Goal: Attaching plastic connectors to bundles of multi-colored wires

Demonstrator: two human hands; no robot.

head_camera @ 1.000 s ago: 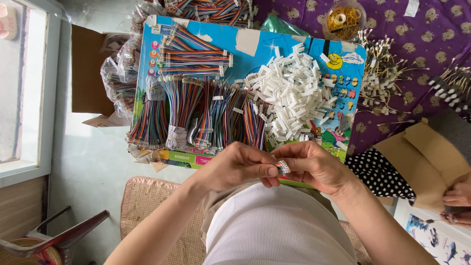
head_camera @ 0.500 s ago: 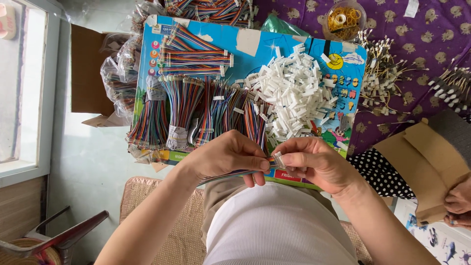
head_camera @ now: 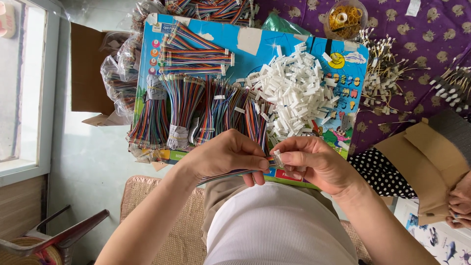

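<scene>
I am pinching a small white connector (head_camera: 277,159) in my right hand (head_camera: 314,164), fingers clamped on it. My left hand (head_camera: 228,157), just beside, is gripping the rainbow ribbon cable (head_camera: 223,175). Beyond both hands are lying a white connector pile (head_camera: 294,93) and cable bundles (head_camera: 196,105).

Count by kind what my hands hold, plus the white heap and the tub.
Held rainbow-striped flat ribbon cable, left hand: 1
Held small white plastic connector, right hand: 1
Loose heap of white plastic connectors on blue picture board: 1
Far round clear tub of yellow rubber bands: 1
Total: 4
</scene>
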